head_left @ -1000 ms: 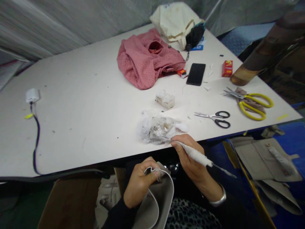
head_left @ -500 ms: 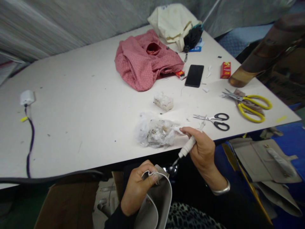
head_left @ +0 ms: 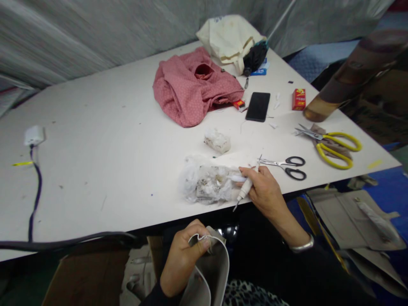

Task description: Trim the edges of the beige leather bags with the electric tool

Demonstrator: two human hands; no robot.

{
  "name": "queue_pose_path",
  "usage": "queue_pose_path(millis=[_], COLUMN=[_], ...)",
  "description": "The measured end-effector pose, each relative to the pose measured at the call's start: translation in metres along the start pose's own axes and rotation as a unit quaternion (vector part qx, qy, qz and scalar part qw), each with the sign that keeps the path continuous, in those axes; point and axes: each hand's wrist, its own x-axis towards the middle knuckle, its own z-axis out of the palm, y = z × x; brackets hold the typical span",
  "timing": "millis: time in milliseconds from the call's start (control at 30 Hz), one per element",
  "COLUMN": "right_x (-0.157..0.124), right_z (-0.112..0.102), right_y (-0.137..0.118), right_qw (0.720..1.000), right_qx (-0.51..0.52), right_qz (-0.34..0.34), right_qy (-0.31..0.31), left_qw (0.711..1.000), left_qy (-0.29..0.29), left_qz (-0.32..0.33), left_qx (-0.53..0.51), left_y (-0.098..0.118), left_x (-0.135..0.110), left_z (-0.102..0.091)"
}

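Observation:
My left hand [head_left: 186,257] is closed on the folded edge of a grey leather-like piece [head_left: 219,259], its layers pinched between thumb and fingers below the table edge. Across my right hand [head_left: 266,191] lies a white-wrapped hand tool [head_left: 245,189] with a thin metal tip at its lower end. The fingers close around it, and their tips reach a slim white stick [head_left: 236,178] at the side of a crumpled clear plastic wrap [head_left: 188,180]. Inside that wrap sits a greyish, crusted block [head_left: 207,187]. A smaller whitish block [head_left: 217,141] stands just behind.
Black-handled scissors [head_left: 295,168] and yellow-handled scissors [head_left: 346,140] lie to the right, near a bottle [head_left: 318,108] and red box [head_left: 298,100]. Farther back are a phone [head_left: 258,106], pink cloth [head_left: 185,85] and cream bag [head_left: 228,40]. A cabled white device [head_left: 34,135] is left.
My right hand has shifted left to the plastic wrap, and the tool's tip has lifted away from the grey piece. My left hand keeps its hold. The whole view has tilted slightly.

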Motion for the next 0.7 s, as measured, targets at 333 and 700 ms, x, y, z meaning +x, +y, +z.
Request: queue_pose_path(millis=[333,700], right_x=[-0.018,-0.018], right_z=[-0.009,-0.009], right_y=[-0.042,-0.063], right_qw=[0.962,0.989], right_qx=[0.238,0.095], right_qz=[0.097,-0.075], right_qy=[0.095,0.080], left_qw=[1.000,1.000], left_qy=[0.000,-0.001], left_qz=[-0.005,-0.002], left_qx=[-0.010,-0.018], left_y=[-0.003,0.000], left_x=[0.001,-0.002], left_z=[0.000,-0.001])
